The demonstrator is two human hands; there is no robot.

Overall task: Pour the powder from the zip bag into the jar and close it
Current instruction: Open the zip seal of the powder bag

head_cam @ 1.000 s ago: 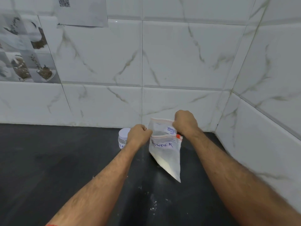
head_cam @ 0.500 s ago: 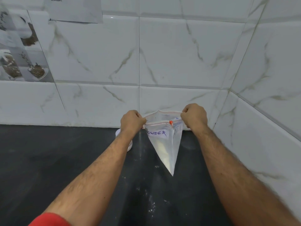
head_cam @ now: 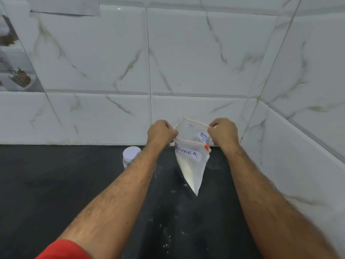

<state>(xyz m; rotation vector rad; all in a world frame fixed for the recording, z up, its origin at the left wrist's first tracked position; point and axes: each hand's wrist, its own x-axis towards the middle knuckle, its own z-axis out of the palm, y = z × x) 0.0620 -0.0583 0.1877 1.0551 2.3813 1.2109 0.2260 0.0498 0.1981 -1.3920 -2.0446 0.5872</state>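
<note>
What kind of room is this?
Most likely a kitchen. There is a dark countertop set into a corner of marble-look wall tiles, a food-picture tile, and a bag labelled powder beside a jar.

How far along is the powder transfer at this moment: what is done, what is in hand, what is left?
Done: the zip bag looks pulled open at the top. In hand: the left hand and right hand each grip one side of its mouth, the powder still inside. Left: the jar has its lid on, so uncapping, pouring and closing all remain.
</note>
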